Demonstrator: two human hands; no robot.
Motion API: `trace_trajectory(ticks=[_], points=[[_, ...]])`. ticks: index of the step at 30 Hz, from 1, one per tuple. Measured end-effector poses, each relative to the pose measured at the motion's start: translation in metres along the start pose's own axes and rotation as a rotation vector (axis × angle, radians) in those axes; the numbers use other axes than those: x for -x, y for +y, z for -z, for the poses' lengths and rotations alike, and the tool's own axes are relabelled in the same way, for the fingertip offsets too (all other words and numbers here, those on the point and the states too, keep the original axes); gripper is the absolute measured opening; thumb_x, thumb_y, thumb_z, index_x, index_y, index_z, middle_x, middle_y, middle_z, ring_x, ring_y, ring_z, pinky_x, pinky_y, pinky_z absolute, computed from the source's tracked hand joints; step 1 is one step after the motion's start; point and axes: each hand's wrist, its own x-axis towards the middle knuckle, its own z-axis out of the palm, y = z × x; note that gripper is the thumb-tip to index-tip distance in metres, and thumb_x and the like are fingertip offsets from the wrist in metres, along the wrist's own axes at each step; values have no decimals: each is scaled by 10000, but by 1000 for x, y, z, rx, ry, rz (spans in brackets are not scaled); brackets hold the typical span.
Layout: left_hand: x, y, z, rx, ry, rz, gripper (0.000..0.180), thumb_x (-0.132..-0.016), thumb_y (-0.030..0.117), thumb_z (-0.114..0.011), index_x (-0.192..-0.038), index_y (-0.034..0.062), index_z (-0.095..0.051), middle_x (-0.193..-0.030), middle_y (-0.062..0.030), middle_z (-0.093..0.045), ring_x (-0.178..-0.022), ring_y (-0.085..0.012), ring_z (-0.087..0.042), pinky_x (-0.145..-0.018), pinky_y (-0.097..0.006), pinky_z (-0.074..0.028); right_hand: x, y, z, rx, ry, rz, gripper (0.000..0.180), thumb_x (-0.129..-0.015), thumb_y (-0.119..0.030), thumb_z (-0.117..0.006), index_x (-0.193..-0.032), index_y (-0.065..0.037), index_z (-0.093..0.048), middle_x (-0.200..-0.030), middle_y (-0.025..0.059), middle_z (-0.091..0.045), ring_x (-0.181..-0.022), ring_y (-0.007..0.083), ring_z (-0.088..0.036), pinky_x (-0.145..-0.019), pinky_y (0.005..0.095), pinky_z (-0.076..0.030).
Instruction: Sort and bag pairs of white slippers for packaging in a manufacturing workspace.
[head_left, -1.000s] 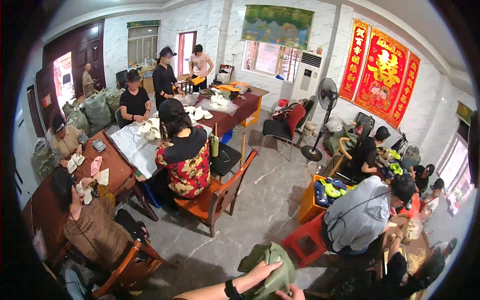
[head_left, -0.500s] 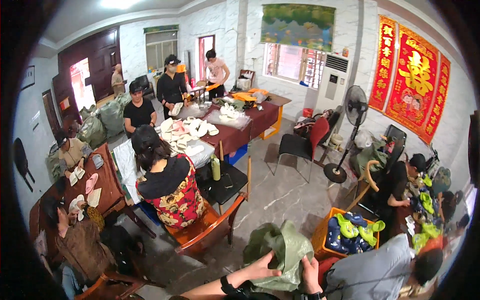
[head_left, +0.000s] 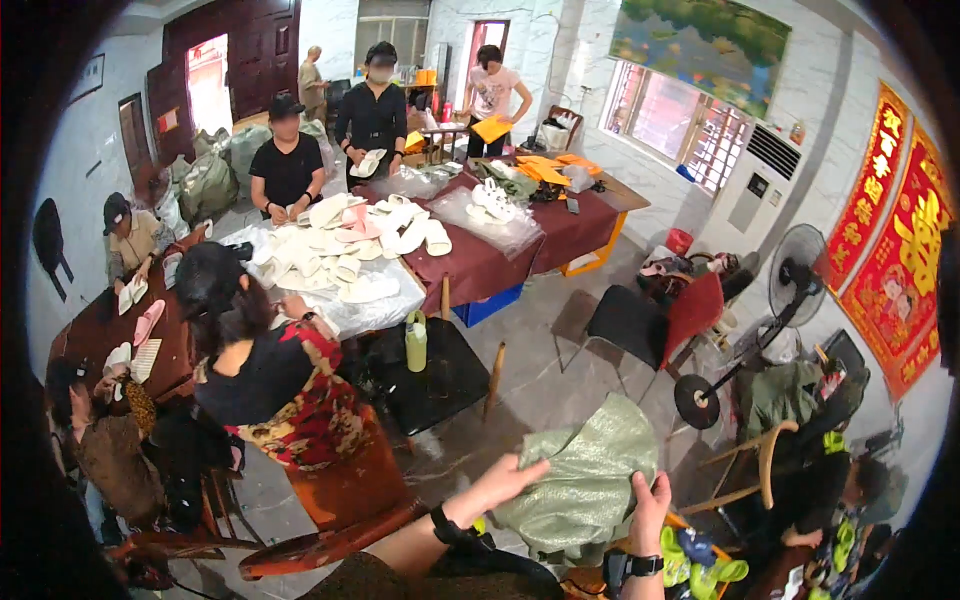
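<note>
A green woven sack [head_left: 585, 465] hangs crumpled between my two hands, low in the middle of the view. My left hand [head_left: 502, 487] pinches its left side, thumb along the cloth. On the other side, my right hand [head_left: 648, 503] grips the sack's right edge with thumb and fingers. The lower part of the sack drops toward my lap, and its opening cannot be made out. Close by my right wrist lie lime-green and dark blue clogs [head_left: 712, 575], in an orange crate [head_left: 680, 522] that the sack and my arm partly cover.
A wooden chair [head_left: 340, 510] and a person in a floral top [head_left: 285, 400] are at my left. Beyond them, white slippers [head_left: 340, 245] are heaped on a table. A black seat [head_left: 425, 370] holds a green bottle [head_left: 416, 342]. A red-backed chair [head_left: 690, 320] and a standing fan [head_left: 790, 280] are at right.
My view has swung to the right and down. My hands have raised the sack and spread its cloth flatter between them. The orange crate now sits lower and is mostly covered.
</note>
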Motion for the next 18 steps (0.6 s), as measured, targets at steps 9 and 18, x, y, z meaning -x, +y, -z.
trace_trajectory(ticks=[9, 18], points=[[-213, 33, 116, 539, 434, -92, 413, -973, 321, -491, -1200, -18, -553, -1138, -102, -622, -993, -223, -607, -850, -355, -482, -284, 5, -21, -160, -48, 83, 129, -908, -125, -604, -984, -39, -545, -959, 12, -604, -871, 105, -542, -813, 258, -428], [-314, 34, 121, 569, 1064, -328, 459, -959, 366, -519, -1243, 6, -517, -1129, -93, -613, -981, -200, -603, -853, -350, -486, -488, 66, 12, 327, -1231, -585, 240, -836, -94, -653, -1063, -21, -635, -1017, -2, -632, -926, 101, -563, -863, 274, -445]])
